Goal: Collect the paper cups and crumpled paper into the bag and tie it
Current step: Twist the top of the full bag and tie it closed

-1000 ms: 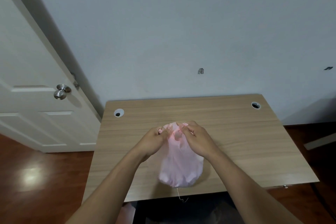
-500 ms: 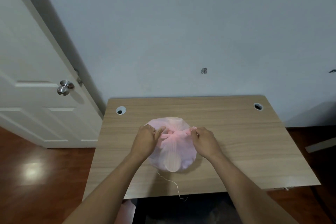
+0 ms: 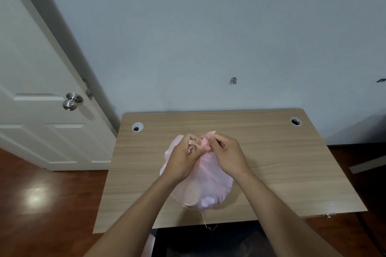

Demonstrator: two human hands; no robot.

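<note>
Both hands, left (image 3: pixel 183 158) and right (image 3: pixel 229 154), are pinching the bag (image 3: pixel 205 185)'s gathered top; its contents are lying hidden.

The bag (image 3: pixel 205 185) is thin pink plastic, translucent and finely creased, with a soft sheen. The desk (image 3: pixel 271 152) shows pale wood grain in a smooth matt finish; its cable grommet (image 3: pixel 137 127) has a white plastic-looking rim. The door knob (image 3: pixel 72 101) is brushed metal and the door (image 3: pixel 31 69) is smooth white paint. The floor (image 3: pixel 41 204) is reddish wood, glossy, mirroring light. The wall (image 3: pixel 208 27) is matt paint.
</note>
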